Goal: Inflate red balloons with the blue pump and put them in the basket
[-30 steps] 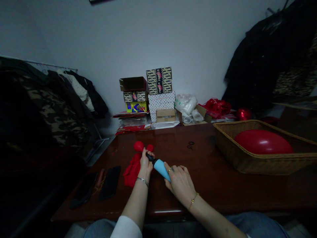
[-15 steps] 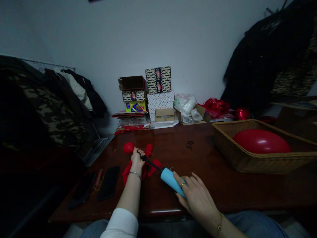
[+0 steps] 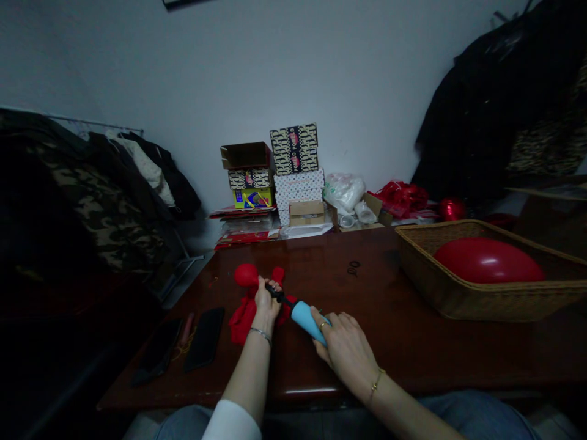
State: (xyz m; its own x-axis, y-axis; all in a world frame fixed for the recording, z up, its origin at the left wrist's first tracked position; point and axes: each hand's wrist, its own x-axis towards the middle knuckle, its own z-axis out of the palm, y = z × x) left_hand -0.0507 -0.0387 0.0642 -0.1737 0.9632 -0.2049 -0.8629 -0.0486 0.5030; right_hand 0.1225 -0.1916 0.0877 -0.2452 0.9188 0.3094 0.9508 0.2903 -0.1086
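From where I stand, the hand pump (image 3: 308, 321) is held above the near half of the brown table (image 3: 380, 342), between the person's two hands. Its long axis runs slantwise, the black nozzle end aimed away from the person and to the left, the blue butt back toward the right and the body. The barrel is a plain light-blue cylinder; the forward parts are black and slim. The left hand (image 3: 268, 297) is closed round that black front end, where a small, round red balloon (image 3: 246, 275) bulges out just beyond the fingers. The right hand (image 3: 346, 348) grasps the blue barrel, thumb along it. Limp red balloons (image 3: 243, 321) lie beside the left wrist.
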